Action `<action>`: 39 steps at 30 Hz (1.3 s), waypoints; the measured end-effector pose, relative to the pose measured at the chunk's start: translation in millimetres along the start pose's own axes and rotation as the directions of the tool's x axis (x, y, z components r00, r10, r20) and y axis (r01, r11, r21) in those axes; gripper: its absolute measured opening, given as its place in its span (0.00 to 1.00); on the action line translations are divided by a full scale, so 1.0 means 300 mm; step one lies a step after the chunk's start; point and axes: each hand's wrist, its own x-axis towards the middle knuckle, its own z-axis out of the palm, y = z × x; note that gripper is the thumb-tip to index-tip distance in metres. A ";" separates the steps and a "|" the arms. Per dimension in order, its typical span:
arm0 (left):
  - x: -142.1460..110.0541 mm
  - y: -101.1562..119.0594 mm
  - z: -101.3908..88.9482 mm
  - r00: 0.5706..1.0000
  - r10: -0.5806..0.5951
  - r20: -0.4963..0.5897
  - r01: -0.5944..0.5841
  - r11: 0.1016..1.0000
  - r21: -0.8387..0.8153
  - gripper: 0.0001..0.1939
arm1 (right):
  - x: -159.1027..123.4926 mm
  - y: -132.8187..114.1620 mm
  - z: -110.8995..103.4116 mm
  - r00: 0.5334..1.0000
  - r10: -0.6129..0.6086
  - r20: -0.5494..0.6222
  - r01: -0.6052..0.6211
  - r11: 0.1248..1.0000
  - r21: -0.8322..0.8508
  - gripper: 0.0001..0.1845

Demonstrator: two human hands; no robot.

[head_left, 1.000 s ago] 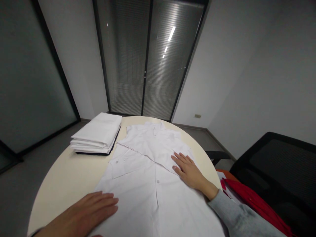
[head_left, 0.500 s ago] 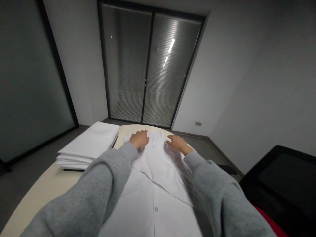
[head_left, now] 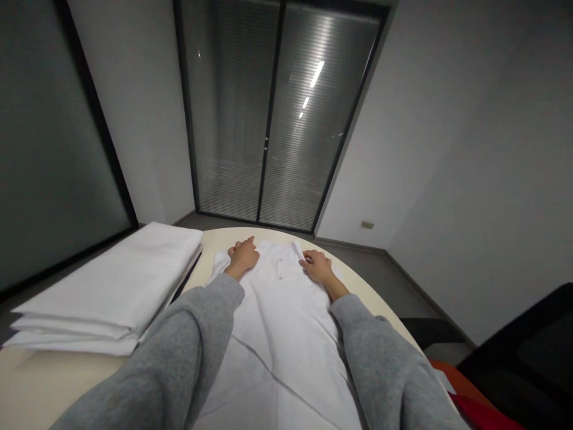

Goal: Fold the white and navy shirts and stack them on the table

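Note:
A white buttoned shirt [head_left: 282, 334] lies spread on the round cream table [head_left: 54, 382], its collar at the far end. Both my arms in grey sleeves reach across it. My left hand [head_left: 243, 257] rests on the shirt's far left shoulder, fingers curled onto the cloth. My right hand [head_left: 317, 267] sits on the far right shoulder, fingers bent and pressing the cloth. Whether either hand pinches the fabric is hard to see.
A stack of folded white garments [head_left: 107, 292] sits on the table's left side, over something dark. A black chair [head_left: 523, 358] stands at the right with red cloth [head_left: 474, 409] near it. Glass doors with blinds [head_left: 273, 113] are behind the table.
A second ago both hands lay flat on the near part of the shirt. They have reached to its far shoulders by the collar, and my head has leaned forward over the table.

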 end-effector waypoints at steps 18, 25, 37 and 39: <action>-0.077 0.020 -0.089 0.979 0.201 0.009 -0.201 0.980 -0.004 0.11 | -0.038 0.003 -0.055 0.988 -0.115 -0.101 0.120 0.992 0.045 0.16; -0.128 0.057 -0.055 0.870 0.452 0.195 -0.458 0.889 -0.017 0.23 | -0.089 -0.106 -0.047 0.928 -0.320 0.191 0.327 0.945 -0.007 0.32; -0.145 0.071 -0.061 0.868 0.424 0.261 -0.444 0.896 0.022 0.23 | -0.520 -0.091 -0.334 0.977 -0.098 0.191 0.135 0.972 -0.192 0.34; -0.168 0.103 -0.088 0.886 0.423 0.193 -0.434 0.901 0.018 0.24 | -0.764 -0.041 -0.407 0.987 -0.078 0.139 0.103 0.978 -0.182 0.29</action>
